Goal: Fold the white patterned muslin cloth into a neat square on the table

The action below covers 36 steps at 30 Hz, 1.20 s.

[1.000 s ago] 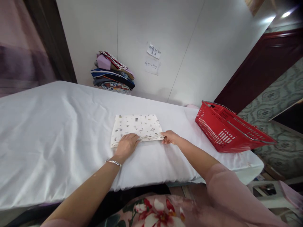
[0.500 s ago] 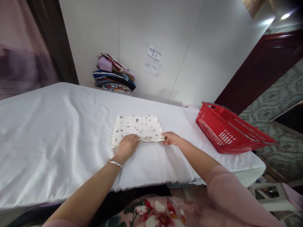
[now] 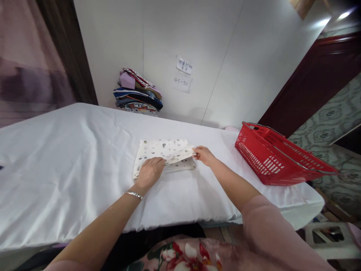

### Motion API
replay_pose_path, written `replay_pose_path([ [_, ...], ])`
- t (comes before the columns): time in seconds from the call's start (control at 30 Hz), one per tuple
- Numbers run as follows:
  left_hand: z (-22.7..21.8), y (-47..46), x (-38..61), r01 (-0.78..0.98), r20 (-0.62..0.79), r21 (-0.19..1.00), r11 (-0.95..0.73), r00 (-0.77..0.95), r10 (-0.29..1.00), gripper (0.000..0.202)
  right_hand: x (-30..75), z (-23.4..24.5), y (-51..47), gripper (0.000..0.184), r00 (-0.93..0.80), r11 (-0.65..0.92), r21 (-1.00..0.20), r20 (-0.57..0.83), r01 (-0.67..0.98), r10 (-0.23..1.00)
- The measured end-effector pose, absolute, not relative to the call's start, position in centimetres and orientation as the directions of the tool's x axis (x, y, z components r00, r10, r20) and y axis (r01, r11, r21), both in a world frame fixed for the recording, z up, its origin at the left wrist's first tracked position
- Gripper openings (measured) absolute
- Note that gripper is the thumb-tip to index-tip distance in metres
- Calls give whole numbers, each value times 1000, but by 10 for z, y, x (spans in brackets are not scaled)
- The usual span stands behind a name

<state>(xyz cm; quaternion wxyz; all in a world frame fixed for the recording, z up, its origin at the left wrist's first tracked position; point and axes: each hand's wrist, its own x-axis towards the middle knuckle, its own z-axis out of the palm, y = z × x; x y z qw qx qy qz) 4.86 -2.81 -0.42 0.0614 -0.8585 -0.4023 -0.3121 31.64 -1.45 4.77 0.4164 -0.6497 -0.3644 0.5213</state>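
Note:
A white cloth (image 3: pixel 153 147) with a small scattered print lies folded on the white-covered table. My right hand (image 3: pixel 203 155) pinches the right corner of its upper layers and holds them raised, so a gap shows above the bottom layer. At the near edge, left of the middle, my left hand (image 3: pixel 151 171) is closed over the same layers; its thumb is hidden. The lifted edge runs slanting upward from my left fingers to my right fingers. A silver bracelet (image 3: pixel 133 194) circles the left wrist.
A red plastic basket (image 3: pixel 262 158) stands on the right end of the table (image 3: pixel 93 150). Against the white wall at the back is a stack of folded fabrics (image 3: pixel 138 94). Two handwritten paper notes (image 3: pixel 183 75) are stuck on the wall.
My right hand has moved up and away from me, lifting the cloth's near right corner off the bottom layer. My left hand has stayed nearly in place.

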Motion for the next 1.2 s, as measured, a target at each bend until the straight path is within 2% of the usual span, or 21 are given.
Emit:
replay_pose_path([
  [0.07,-2,-25,48,744,596,107,-659,483,641,25,316,47,-13,13,196,-370,-928,-355,44,914],
  [0.2,-13,-29,47,705,529,43,-708,585,615,27,316,30,-21,16,200,-466,-878,-440,108,875],
  [0.5,-21,-38,46,709,505,38,-704,594,626,33,321,9,-22,24,270,-478,-853,-419,209,867],
  [0.7,-15,-38,30,725,507,10,-689,590,628,41,322,11,-29,25,274,-495,-842,-435,213,858],
  [0.83,-12,-33,7,741,508,-2,-672,580,637,37,321,11,-33,28,273,-503,-836,-443,217,854],
  [1.2,-19,-35,-7,747,492,101,-657,537,685,37,323,0,-34,32,273,-458,-868,-400,195,875],
])
